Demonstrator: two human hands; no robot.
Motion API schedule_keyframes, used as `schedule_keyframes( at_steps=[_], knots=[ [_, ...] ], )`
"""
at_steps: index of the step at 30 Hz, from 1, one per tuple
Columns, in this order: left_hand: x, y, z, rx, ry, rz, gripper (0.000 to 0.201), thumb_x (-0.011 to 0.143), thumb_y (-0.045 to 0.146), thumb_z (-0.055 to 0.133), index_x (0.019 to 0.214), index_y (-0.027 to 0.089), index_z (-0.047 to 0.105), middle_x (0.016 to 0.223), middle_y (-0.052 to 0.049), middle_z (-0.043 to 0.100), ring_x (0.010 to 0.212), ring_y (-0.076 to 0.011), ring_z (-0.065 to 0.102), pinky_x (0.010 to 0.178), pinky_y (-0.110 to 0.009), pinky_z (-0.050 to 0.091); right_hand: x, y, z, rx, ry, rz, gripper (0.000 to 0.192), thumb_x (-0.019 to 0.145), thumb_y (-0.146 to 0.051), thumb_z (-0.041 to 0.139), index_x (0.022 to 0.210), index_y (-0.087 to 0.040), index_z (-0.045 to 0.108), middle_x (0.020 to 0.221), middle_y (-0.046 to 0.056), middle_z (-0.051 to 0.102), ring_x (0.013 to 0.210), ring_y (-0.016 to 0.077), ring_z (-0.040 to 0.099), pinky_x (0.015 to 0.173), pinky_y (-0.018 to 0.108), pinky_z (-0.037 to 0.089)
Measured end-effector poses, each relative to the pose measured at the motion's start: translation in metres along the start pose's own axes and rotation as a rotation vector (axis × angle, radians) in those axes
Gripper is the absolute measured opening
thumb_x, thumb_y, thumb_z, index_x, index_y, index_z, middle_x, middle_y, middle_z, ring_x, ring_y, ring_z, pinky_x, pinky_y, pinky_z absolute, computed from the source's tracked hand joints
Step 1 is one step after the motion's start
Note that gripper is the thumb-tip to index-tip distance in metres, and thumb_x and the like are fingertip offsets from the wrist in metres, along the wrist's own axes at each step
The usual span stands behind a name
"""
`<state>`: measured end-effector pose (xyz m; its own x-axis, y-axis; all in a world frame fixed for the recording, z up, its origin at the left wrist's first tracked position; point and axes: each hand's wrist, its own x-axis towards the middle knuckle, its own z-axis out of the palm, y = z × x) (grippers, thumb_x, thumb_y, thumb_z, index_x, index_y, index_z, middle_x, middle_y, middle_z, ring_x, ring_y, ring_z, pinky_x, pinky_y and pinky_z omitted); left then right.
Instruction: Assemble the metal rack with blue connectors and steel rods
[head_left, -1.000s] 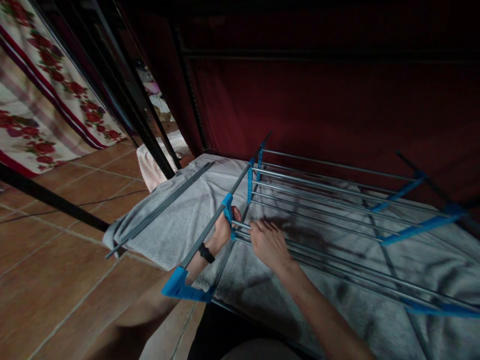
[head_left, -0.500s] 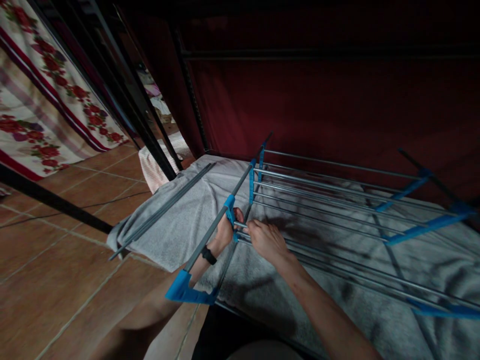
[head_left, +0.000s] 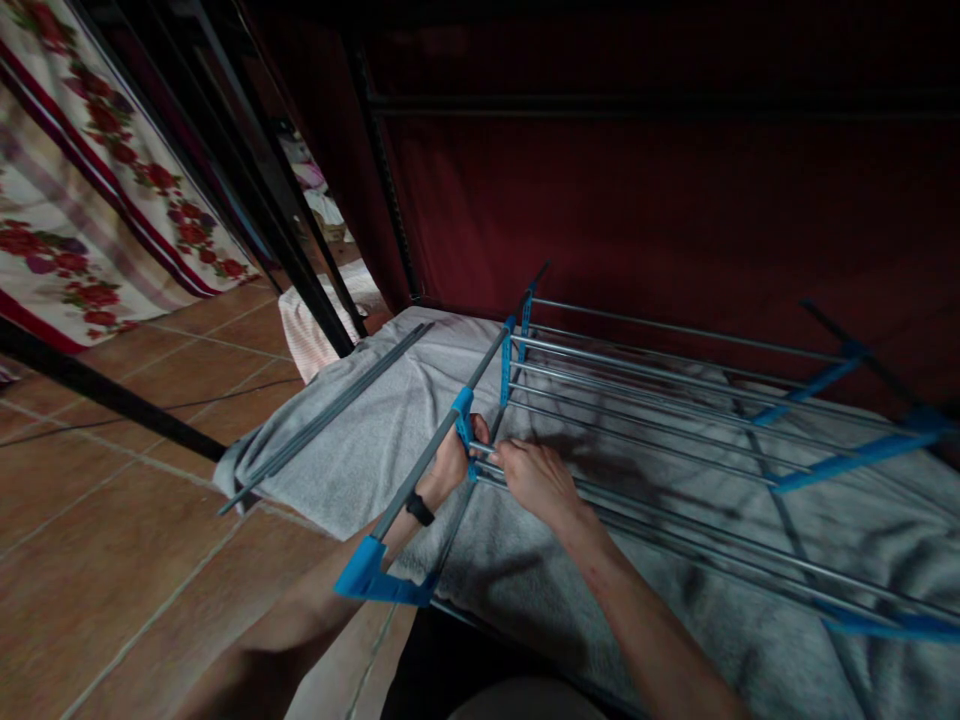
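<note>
A rack of thin metal rods with blue plastic brackets lies across a grey blanket. My left hand, with a dark band at its wrist, is closed around a blue bracket on the rack's near-left grey pole. Part of its fingers is hidden behind that bracket. My right hand pinches a metal rod close to its end, which sits at the bracket. Whether the rod's end is inside the bracket's hole I cannot tell. A larger blue corner piece caps the pole nearest me.
Loose grey poles lie on the blanket at the left. Black metal posts rise beyond it, beside a dark red panel. A floral cloth hangs at far left over the tiled floor.
Both hands keep their grips at the same bracket and rod. The view has shifted very slightly; little else differs.
</note>
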<state>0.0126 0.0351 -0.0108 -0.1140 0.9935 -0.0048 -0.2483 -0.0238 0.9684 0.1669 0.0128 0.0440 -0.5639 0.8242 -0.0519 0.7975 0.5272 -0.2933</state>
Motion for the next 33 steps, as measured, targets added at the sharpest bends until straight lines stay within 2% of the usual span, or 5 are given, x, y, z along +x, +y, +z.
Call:
schedule_keyframes(
  at_steps=[5,13,24,30,33],
  knots=[
    [-0.002,0.000,0.000,0.051,0.020,0.044,0.053,0.086,0.055,0.034,0.054,0.017,0.053,0.043,0.000,0.038,0.042,-0.0099,0.032,0.045,-0.025,0.026,0.003,0.002,-0.003,0.020,-0.021,-0.005,0.035,0.103,-0.036,0.032,0.102,-0.022,0.064,0.103,0.006,0.071,0.098,0.0191,0.065,0.076,0.026,0.040],
    [-0.001,0.001,0.003,0.062,0.004,0.023,0.047,0.082,0.049,0.035,0.052,0.018,0.053,0.043,0.000,0.037,0.040,-0.0097,0.029,0.045,-0.025,0.024,0.003,0.003,0.001,0.032,0.019,-0.017,0.035,0.103,-0.036,0.032,0.103,-0.022,0.064,0.105,0.006,0.070,0.097,0.0187,0.065,0.077,0.027,0.041],
    [-0.005,0.000,0.008,0.135,0.099,0.098,0.039,0.080,0.038,0.038,0.052,0.018,0.054,0.051,-0.004,0.046,0.048,-0.0125,0.036,0.046,-0.025,0.027,0.005,-0.001,0.004,0.043,0.026,0.011,0.033,0.102,-0.034,0.033,0.103,-0.023,0.064,0.106,0.005,0.071,0.097,0.0195,0.065,0.079,0.027,0.042],
    [-0.001,0.000,0.003,0.125,0.015,0.081,0.041,0.081,0.042,0.035,0.055,0.017,0.055,0.055,-0.006,0.051,0.052,-0.0138,0.043,0.048,-0.026,0.032,0.002,-0.003,0.006,0.005,0.080,0.007,0.035,0.102,-0.036,0.032,0.107,-0.022,0.064,0.108,0.006,0.070,0.096,0.0211,0.066,0.080,0.030,0.044],
    [0.001,0.000,-0.003,0.120,-0.051,0.082,0.039,0.081,0.044,0.039,0.062,0.017,0.059,0.060,-0.007,0.056,0.056,-0.0160,0.048,0.054,-0.029,0.038,-0.002,-0.004,0.004,-0.021,0.123,-0.024,0.037,0.101,-0.040,0.034,0.118,-0.021,0.061,0.114,0.007,0.068,0.102,0.0223,0.063,0.087,0.033,0.043]
  ],
)
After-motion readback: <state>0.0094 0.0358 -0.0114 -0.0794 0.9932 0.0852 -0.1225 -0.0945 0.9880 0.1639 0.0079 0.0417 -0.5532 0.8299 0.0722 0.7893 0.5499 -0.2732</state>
